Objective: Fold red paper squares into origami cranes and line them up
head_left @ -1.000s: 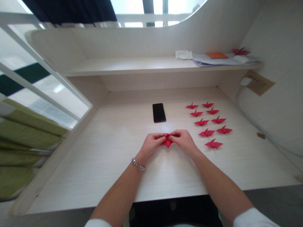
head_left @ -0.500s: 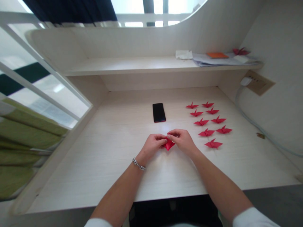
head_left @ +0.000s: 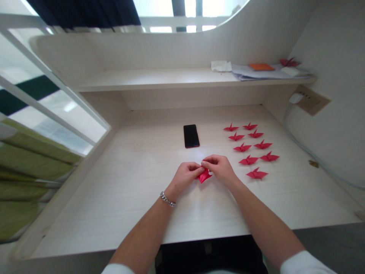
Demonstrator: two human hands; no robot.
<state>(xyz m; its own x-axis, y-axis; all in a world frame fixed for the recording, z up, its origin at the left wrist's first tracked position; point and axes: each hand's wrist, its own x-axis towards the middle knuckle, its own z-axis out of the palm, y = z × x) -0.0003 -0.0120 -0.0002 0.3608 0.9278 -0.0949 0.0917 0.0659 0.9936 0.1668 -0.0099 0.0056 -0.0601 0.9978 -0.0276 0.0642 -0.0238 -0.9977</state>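
A folded piece of red paper (head_left: 204, 176) is pinched between my two hands, low over the desk. My left hand (head_left: 186, 177) grips its left side, thumb and fingers pressed together. On the far right part, my right hand (head_left: 219, 167) pinches the upper tip with thumb and forefinger. The fingers hide much of the fold, while a pointed flap shows toward me. To the right, several red paper cranes (head_left: 248, 160) stand in two columns. Beyond my hands lies a black phone (head_left: 191, 136).
A raised shelf (head_left: 159, 78) runs along the back of the desk (head_left: 119, 182), bearing papers (head_left: 248, 72), an orange paper square (head_left: 261, 67) and another folded red piece (head_left: 289, 62). At right, a cable (head_left: 302, 146) hangs from a wall socket (head_left: 312, 99).
My right hand has shifted slightly at the red paper's upper tip. The paper's visible flap has turned and spread a little. The cranes and the phone stay in place.
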